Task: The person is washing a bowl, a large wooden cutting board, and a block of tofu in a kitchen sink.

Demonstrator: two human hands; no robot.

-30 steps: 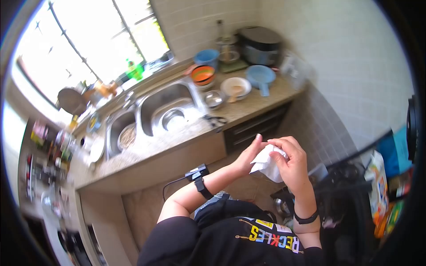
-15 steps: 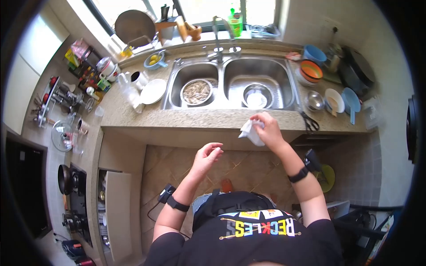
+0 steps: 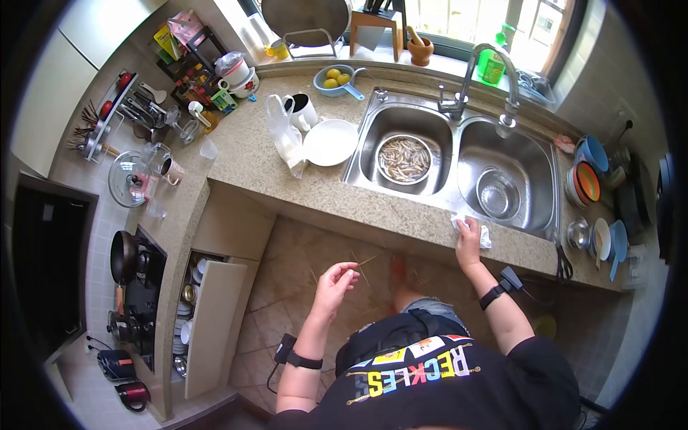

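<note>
My right hand point(image 3: 469, 244) presses a crumpled white cloth point(image 3: 485, 237) onto the front edge of the stone counter point(image 3: 408, 215), just before the right sink bowl. The cloth shows on both sides of the fingers. Held over the floor, away from the counter, my left hand point(image 3: 335, 289) has its fingers loosely curled together, and nothing shows in it. Within the left sink bowl sits a round basin point(image 3: 380, 172) full of small, slender, pale-brown pieces point(image 3: 404, 159). The right sink bowl point(image 3: 534, 154) holds a metal basin point(image 3: 498, 193).
Left of the sink are a white plate point(image 3: 330, 142), a plastic bag point(image 3: 284, 136), a white mug point(image 3: 301, 112) and a blue strainer of yellow fruit point(image 3: 335, 80). Black scissors point(image 3: 565, 264), bowls point(image 3: 588, 183) and a blue ladle point(image 3: 618, 242) lie right. A cabinet door point(image 3: 215, 330) stands open at left.
My right hand has lowered the white cloth from mid-air onto the counter edge. My left hand's fingers have drawn closer together. The view has turned left.
</note>
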